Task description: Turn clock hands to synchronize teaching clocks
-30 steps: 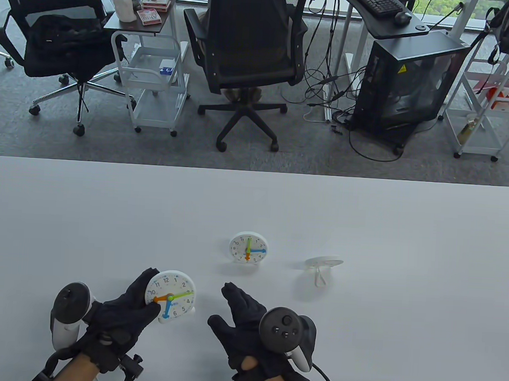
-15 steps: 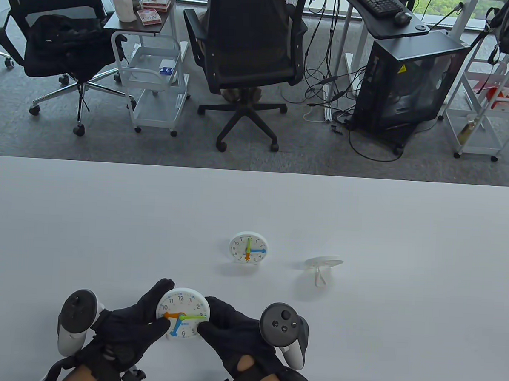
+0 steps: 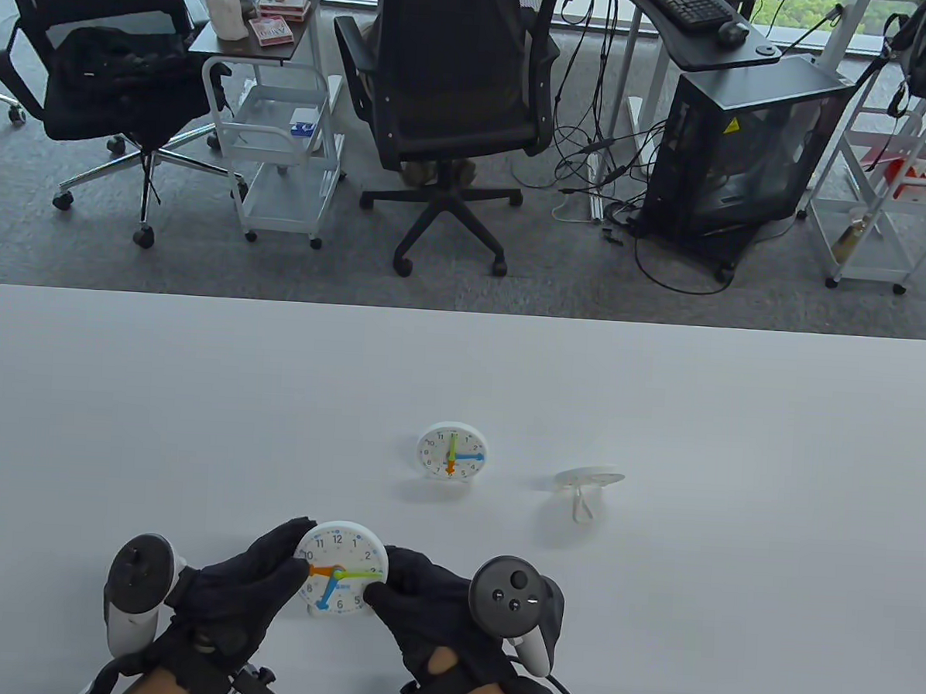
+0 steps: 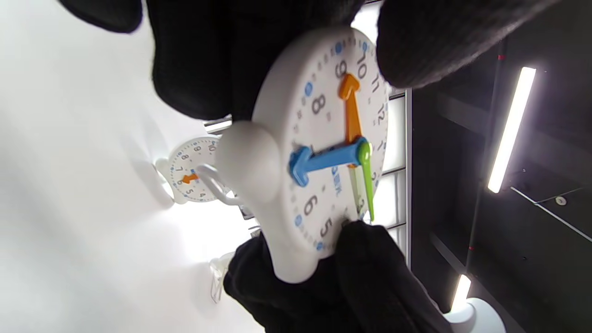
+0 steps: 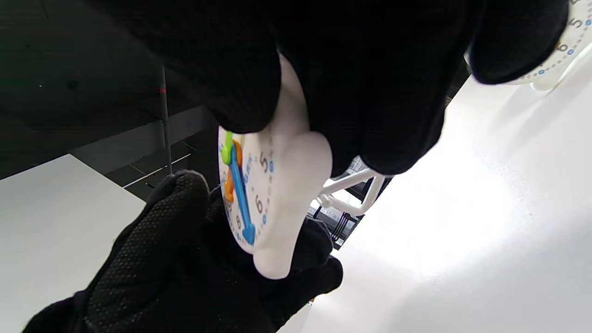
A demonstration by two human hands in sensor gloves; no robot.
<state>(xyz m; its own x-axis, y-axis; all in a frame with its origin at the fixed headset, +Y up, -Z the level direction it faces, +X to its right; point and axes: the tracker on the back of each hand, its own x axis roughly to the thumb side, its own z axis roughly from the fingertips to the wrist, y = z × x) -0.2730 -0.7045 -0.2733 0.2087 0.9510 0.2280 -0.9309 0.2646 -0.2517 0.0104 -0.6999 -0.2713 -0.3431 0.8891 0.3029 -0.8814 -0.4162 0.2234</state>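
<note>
Both hands grip one round white plastic teaching clock [image 3: 341, 567] at the near edge of the white desk [image 3: 661, 404]. The left hand [image 3: 237, 591], in a black sensor glove, holds the clock's left rim, thumb near the numeral 9 and fingers behind the case. The right hand [image 3: 437, 609], likewise gloved, holds the right rim, with a fingertip [image 4: 365, 240] touching the dial at the tip of the green hand [image 3: 360, 572], near the numeral 3. On this held clock the orange hand [image 3: 321, 568] points to about 9 and the blue hand [image 3: 328, 592] to about 7. Whether the clock's base rests on the desk cannot be told. Farther out, near the desk's centre, a second white teaching clock [image 3: 451, 451] stands upright: green hand at 12, blue at 3, orange at 6. Just to its right, apart from it, a third white clock [image 3: 589, 478] lies face down, its wire stand showing. Beyond the desk are a black office chair [image 3: 445, 90] and a white trolley [image 3: 276, 143].
</note>
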